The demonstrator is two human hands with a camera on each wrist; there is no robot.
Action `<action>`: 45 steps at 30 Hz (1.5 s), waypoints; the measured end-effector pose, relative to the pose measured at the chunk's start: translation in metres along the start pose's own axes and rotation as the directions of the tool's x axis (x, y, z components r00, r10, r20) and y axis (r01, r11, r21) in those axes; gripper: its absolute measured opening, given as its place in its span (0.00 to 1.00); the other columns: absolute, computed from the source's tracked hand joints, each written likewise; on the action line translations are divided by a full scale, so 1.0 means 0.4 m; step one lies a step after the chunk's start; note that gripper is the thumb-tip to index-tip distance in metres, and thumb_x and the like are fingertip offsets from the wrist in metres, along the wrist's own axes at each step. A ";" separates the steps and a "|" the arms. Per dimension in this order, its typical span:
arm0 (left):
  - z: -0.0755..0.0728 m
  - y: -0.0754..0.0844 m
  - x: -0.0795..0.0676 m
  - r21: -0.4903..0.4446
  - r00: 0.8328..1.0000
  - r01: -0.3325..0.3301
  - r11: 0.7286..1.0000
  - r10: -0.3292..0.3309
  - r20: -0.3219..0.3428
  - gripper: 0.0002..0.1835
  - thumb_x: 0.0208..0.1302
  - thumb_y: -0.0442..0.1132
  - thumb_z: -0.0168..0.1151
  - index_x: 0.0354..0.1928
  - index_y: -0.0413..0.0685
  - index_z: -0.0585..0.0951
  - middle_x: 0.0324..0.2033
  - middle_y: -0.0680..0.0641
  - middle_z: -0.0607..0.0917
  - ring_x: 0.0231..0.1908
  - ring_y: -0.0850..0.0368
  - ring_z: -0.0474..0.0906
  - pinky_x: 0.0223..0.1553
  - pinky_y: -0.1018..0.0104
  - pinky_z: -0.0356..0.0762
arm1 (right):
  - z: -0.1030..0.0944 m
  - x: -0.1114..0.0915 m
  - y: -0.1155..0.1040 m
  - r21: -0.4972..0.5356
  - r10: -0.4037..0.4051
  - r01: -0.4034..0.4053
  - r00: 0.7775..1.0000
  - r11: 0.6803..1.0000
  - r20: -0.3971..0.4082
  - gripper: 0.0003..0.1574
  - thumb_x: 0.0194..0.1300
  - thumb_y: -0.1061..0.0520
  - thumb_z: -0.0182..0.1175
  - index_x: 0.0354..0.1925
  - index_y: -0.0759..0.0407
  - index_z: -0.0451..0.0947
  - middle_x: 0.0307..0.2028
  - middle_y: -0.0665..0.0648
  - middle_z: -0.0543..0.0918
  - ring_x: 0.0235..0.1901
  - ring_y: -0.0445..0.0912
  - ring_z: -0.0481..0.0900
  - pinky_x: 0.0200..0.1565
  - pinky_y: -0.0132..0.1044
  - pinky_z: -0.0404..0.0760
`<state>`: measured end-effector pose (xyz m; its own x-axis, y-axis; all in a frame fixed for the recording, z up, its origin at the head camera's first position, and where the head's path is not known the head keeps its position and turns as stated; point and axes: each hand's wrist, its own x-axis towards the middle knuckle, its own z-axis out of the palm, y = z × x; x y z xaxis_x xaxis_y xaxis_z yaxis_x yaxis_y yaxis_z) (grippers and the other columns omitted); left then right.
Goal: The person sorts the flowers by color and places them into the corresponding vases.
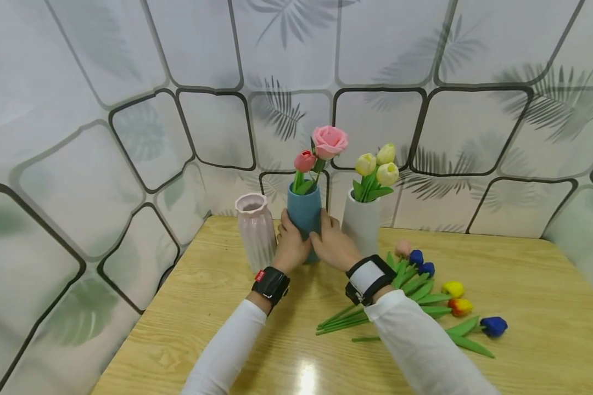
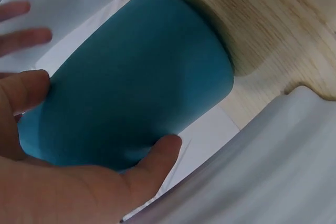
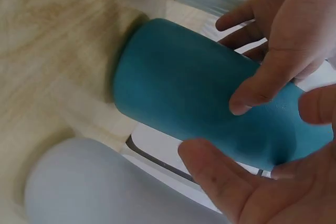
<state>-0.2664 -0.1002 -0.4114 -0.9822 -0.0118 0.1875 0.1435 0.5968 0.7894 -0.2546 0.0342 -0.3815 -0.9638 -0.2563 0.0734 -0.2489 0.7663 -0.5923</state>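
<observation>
A blue vase (image 1: 303, 206) stands upright on the table between both hands, holding a pink rose (image 1: 330, 142) and a reddish-pink tulip (image 1: 305, 161). My left hand (image 1: 291, 248) grips its left side, thumb across the near face. On the opposite side my right hand (image 1: 337, 244) holds it, fingers curved round the wall. In the left wrist view the teal surface of the vase (image 2: 136, 77) fills the space beyond the thumb and fingertips. The right wrist view shows both hands at the upper part of the vase (image 3: 184, 82), its base on the wood.
Left of the blue vase stands a pale pink fluted vase (image 1: 257, 233). A white vase (image 1: 362, 225) with three pale yellow tulips (image 1: 378, 164) is close on the right. Several loose tulips (image 1: 425, 296) lie on the wooden table (image 1: 178, 323), partly under the right forearm. A patterned curtain (image 1: 296, 66) hangs behind.
</observation>
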 end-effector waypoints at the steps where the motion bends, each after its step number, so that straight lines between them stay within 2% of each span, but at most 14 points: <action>1: -0.001 0.002 -0.002 -0.005 1.000 0.000 1.000 0.000 0.010 0.52 0.66 0.41 0.63 0.75 0.35 0.36 0.66 0.20 0.55 0.62 0.21 0.60 0.59 0.33 0.65 | 0.001 -0.007 0.004 0.003 -0.008 0.008 1.000 1.000 0.009 0.46 0.78 0.46 0.43 0.78 0.67 0.36 0.72 0.77 0.53 0.60 0.69 0.72 0.56 0.59 0.75; 6: -0.010 0.016 -0.018 -0.032 0.998 0.018 0.999 -0.016 0.059 0.50 0.67 0.38 0.60 0.76 0.36 0.35 0.68 0.20 0.51 0.64 0.19 0.57 0.61 0.33 0.63 | 0.005 -0.048 0.025 0.028 -0.059 0.058 0.997 0.998 0.048 0.43 0.77 0.49 0.47 0.78 0.66 0.43 0.70 0.77 0.58 0.66 0.67 0.66 0.60 0.58 0.71; 9: -0.013 0.024 -0.037 -0.025 0.997 0.020 0.999 -0.018 0.071 0.50 0.67 0.38 0.60 0.76 0.36 0.35 0.68 0.20 0.52 0.65 0.20 0.57 0.62 0.33 0.63 | 0.009 -0.083 0.043 0.043 -0.133 0.130 0.989 0.991 0.071 0.39 0.76 0.54 0.49 0.75 0.68 0.51 0.66 0.76 0.65 0.60 0.64 0.73 0.56 0.55 0.75; 14: -0.010 0.030 -0.079 -0.032 0.996 0.002 0.999 0.001 0.088 0.50 0.68 0.38 0.60 0.76 0.36 0.36 0.69 0.20 0.52 0.65 0.22 0.58 0.60 0.34 0.65 | 0.005 -0.158 0.075 0.110 -0.239 0.224 0.959 0.968 0.150 0.33 0.74 0.57 0.53 0.72 0.69 0.60 0.65 0.70 0.72 0.54 0.59 0.79 0.50 0.51 0.80; 16: -0.007 0.028 -0.095 -0.059 0.995 0.003 0.998 0.003 0.097 0.49 0.68 0.38 0.60 0.76 0.37 0.35 0.70 0.21 0.49 0.66 0.22 0.57 0.60 0.33 0.64 | 0.001 -0.188 0.084 0.129 -0.233 0.211 0.956 0.969 0.181 0.32 0.75 0.56 0.53 0.71 0.66 0.62 0.64 0.68 0.73 0.55 0.58 0.79 0.50 0.50 0.81; 23: -0.012 0.010 -0.138 -0.181 0.995 0.006 0.983 0.013 0.100 0.47 0.68 0.35 0.57 0.76 0.38 0.36 0.72 0.27 0.40 0.72 0.30 0.43 0.66 0.36 0.57 | -0.018 -0.282 0.127 0.120 -0.161 0.136 0.960 0.983 0.228 0.26 0.76 0.52 0.53 0.65 0.63 0.71 0.48 0.57 0.84 0.42 0.46 0.83 0.38 0.40 0.81; 26: -0.022 0.011 -0.150 -0.145 0.991 -0.021 0.989 0.040 0.131 0.45 0.68 0.35 0.58 0.76 0.36 0.40 0.71 0.25 0.45 0.72 0.31 0.46 0.66 0.37 0.58 | -0.029 -0.318 0.152 0.130 -0.103 0.075 0.968 0.989 0.227 0.25 0.76 0.51 0.53 0.63 0.63 0.73 0.44 0.56 0.85 0.35 0.43 0.83 0.32 0.36 0.79; 29: -0.028 0.013 -0.161 -0.085 0.979 -0.074 0.994 0.089 0.186 0.41 0.69 0.37 0.58 0.74 0.33 0.48 0.70 0.25 0.54 0.70 0.31 0.54 0.66 0.39 0.61 | -0.030 -0.343 0.173 0.109 -0.064 0.041 0.976 0.993 0.209 0.23 0.76 0.52 0.52 0.62 0.64 0.74 0.42 0.56 0.86 0.25 0.40 0.80 0.25 0.34 0.75; 31: -0.031 0.015 -0.168 -0.052 0.965 -0.106 0.993 0.116 0.237 0.36 0.69 0.37 0.58 0.73 0.32 0.55 0.68 0.25 0.60 0.68 0.32 0.59 0.64 0.39 0.64 | -0.023 -0.350 0.179 0.081 -0.062 0.047 0.979 0.996 0.193 0.22 0.76 0.53 0.52 0.60 0.63 0.76 0.41 0.56 0.86 0.23 0.38 0.78 0.24 0.34 0.74; 35: -0.030 0.014 -0.177 -0.004 0.929 -0.169 0.986 0.161 0.332 0.24 0.71 0.37 0.55 0.65 0.32 0.68 0.60 0.29 0.71 0.61 0.34 0.69 0.57 0.43 0.71 | -0.002 -0.346 0.177 0.008 -0.094 0.094 0.981 0.996 0.168 0.19 0.74 0.54 0.54 0.58 0.62 0.78 0.38 0.53 0.86 0.26 0.35 0.79 0.25 0.33 0.75; 37: -0.030 0.012 -0.179 0.011 0.914 -0.194 0.981 0.177 0.364 0.20 0.71 0.37 0.54 0.61 0.33 0.72 0.57 0.31 0.73 0.58 0.36 0.72 0.54 0.45 0.73 | 0.006 -0.346 0.174 -0.063 -0.097 0.106 0.986 0.992 0.137 0.18 0.73 0.55 0.57 0.56 0.62 0.79 0.35 0.52 0.86 0.23 0.35 0.77 0.23 0.33 0.73; 41: -0.036 0.009 -0.178 0.028 0.915 -0.210 0.977 0.186 0.359 0.17 0.72 0.36 0.55 0.57 0.34 0.75 0.55 0.33 0.76 0.56 0.37 0.73 0.54 0.46 0.73 | 0.015 -0.356 0.184 -0.301 -0.073 0.080 0.997 0.950 0.035 0.15 0.68 0.58 0.61 0.51 0.62 0.80 0.28 0.52 0.82 0.16 0.38 0.69 0.17 0.34 0.67; 43: -0.040 0.007 -0.176 0.029 0.923 -0.206 0.978 0.185 0.337 0.16 0.72 0.36 0.55 0.57 0.34 0.76 0.55 0.34 0.77 0.58 0.37 0.73 0.55 0.45 0.73 | 0.016 -0.362 0.196 -0.400 -0.051 0.049 0.999 0.915 0.007 0.10 0.65 0.60 0.63 0.46 0.61 0.81 0.25 0.54 0.79 0.15 0.41 0.70 0.16 0.37 0.67; 45: -0.044 0.007 -0.174 0.022 0.930 -0.206 0.978 0.189 0.316 0.16 0.72 0.36 0.55 0.56 0.34 0.77 0.54 0.34 0.78 0.58 0.36 0.73 0.56 0.45 0.72 | 0.014 -0.366 0.210 -0.446 -0.020 0.024 1.000 0.895 0.014 0.09 0.64 0.62 0.64 0.44 0.61 0.80 0.24 0.55 0.79 0.18 0.45 0.74 0.17 0.40 0.72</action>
<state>-0.1955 -0.1118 -0.4121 -0.9243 0.3556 0.1386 0.3404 0.6038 0.7208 -0.1336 0.1328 -0.4464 -0.9572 -0.2798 0.0741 -0.2886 0.9423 -0.1700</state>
